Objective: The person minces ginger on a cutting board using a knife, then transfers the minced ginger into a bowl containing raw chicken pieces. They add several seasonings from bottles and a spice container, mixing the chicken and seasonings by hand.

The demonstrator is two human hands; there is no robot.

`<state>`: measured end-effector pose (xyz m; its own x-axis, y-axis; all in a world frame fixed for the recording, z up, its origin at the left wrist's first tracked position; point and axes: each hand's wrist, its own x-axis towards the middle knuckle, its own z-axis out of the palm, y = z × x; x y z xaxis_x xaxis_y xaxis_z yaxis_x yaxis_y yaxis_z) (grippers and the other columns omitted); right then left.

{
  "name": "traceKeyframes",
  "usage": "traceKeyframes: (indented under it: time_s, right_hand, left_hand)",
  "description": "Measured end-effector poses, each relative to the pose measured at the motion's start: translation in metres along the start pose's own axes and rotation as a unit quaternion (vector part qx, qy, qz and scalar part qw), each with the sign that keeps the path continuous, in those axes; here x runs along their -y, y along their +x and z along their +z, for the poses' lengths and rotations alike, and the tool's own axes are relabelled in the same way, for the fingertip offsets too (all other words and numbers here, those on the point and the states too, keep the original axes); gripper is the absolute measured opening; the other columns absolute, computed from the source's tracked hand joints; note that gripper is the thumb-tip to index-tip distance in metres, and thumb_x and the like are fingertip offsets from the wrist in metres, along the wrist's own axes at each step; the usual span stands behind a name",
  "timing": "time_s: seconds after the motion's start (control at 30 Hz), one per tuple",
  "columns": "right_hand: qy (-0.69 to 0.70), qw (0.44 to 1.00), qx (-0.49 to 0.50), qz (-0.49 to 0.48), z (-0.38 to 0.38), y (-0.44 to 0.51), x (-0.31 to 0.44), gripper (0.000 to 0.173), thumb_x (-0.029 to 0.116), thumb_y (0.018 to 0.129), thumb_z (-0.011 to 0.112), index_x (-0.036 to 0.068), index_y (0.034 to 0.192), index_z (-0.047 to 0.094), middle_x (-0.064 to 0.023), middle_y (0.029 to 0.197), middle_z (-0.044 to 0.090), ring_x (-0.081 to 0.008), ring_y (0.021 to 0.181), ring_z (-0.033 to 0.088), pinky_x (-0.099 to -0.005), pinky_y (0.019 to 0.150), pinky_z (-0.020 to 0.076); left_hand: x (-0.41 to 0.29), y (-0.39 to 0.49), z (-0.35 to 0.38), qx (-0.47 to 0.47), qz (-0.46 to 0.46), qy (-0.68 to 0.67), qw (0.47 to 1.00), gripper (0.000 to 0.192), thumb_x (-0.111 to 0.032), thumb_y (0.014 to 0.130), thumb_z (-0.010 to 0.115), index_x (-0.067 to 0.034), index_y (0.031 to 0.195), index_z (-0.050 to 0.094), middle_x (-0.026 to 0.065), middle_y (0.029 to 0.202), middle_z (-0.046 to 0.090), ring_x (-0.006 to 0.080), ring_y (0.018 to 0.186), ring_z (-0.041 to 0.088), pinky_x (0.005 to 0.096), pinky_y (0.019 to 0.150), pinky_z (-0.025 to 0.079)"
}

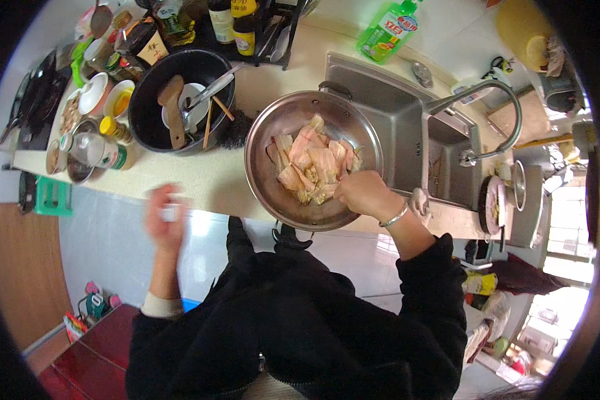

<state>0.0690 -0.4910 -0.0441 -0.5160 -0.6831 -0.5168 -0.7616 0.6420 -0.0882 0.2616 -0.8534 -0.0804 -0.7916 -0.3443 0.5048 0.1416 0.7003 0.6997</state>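
Note:
A wide steel wok (267, 187) stands before me on the counter, partly over the sink's left edge. Sliced pale pink meat (322, 160) lies heaped in it, with chopped yellowish bits (311, 192) on and beside the lower slices. My right hand (364, 195) reaches over the wok's near right side, its fingers bent down at the meat; whether they pinch a piece is hidden. My left hand (166, 217), blurred, is raised in front of the counter's near edge, left of the wok. Something small and white (170, 212) shows at its fingers, too blurred to name.
A black pot (145, 135) with a wooden spatula (172, 107), a bowl and utensils stands to the left, near jars and a clear bottle (92, 150). A double steel sink (402, 172) with a curved faucet (515, 117) lies right. Green soap bottle (387, 32) behind.

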Motion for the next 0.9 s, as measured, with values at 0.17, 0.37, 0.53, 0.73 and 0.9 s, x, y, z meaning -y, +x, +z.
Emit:
traceKeyframes:
  time_s: [0.17,0.37,0.53,0.73,0.9]
  right_hand:
    - [-0.014,0.998,-0.017,-0.060,0.006,0.008,0.002,0.013,0.007,0.072,0.060,0.005,0.077,0.072,-0.0161,0.078,0.069,-0.0322,0.077,0.069,-0.0429,0.064,0.0543]
    - [-0.013,0.996,-0.057,-0.060,0.005,0.009,0.002,0.014,0.008,0.074,0.059,0.006,0.079,0.072,-0.0158,0.080,0.069,-0.0331,0.079,0.069,-0.0441,0.067,0.0542]
    - [-0.012,0.997,-0.057,-0.056,0.001,0.019,0.001,0.025,0.010,0.077,0.058,0.015,0.098,0.070,-0.0138,0.080,0.069,-0.0328,0.080,0.068,-0.0466,0.065,0.0522]
    - [0.001,0.998,-0.063,-0.020,-0.012,0.041,0.000,0.026,0.010,0.078,0.057,0.015,0.099,0.070,-0.0139,0.085,0.069,-0.0313,0.083,0.069,-0.0450,0.069,0.0532]
    - [-0.008,0.997,-0.070,-0.012,-0.021,0.053,0.000,0.026,0.010,0.079,0.056,0.017,0.099,0.070,-0.0131,0.086,0.070,-0.0303,0.084,0.069,-0.0429,0.071,0.0533]
  left_hand:
    - [-0.101,-0.012,0.094,0.310,0.216,0.003,0.926,0.034,-0.030,0.074,0.076,-0.010,0.100,0.066,0.0055,0.102,0.064,0.0249,0.100,0.057,0.0391,0.087,0.042]
    - [-0.114,-0.012,0.109,0.289,0.187,-0.056,0.937,0.031,-0.027,0.072,0.078,-0.008,0.094,0.067,0.0065,0.096,0.063,0.0258,0.097,0.056,0.0406,0.088,0.040]
    - [-0.107,-0.014,0.113,0.291,0.179,-0.070,0.937,0.029,-0.027,0.071,0.079,-0.010,0.092,0.069,0.0032,0.090,0.063,0.0239,0.096,0.056,0.0401,0.090,0.037]
    - [-0.106,-0.012,0.110,0.287,0.179,-0.094,0.936,0.023,-0.025,0.072,0.077,-0.008,0.085,0.066,0.0053,0.087,0.062,0.0236,0.093,0.056,0.0380,0.087,0.037]
    - [-0.104,-0.011,0.109,0.283,0.180,-0.108,0.936,0.020,-0.023,0.074,0.075,-0.008,0.084,0.066,0.0057,0.085,0.062,0.0238,0.090,0.056,0.0374,0.085,0.038]
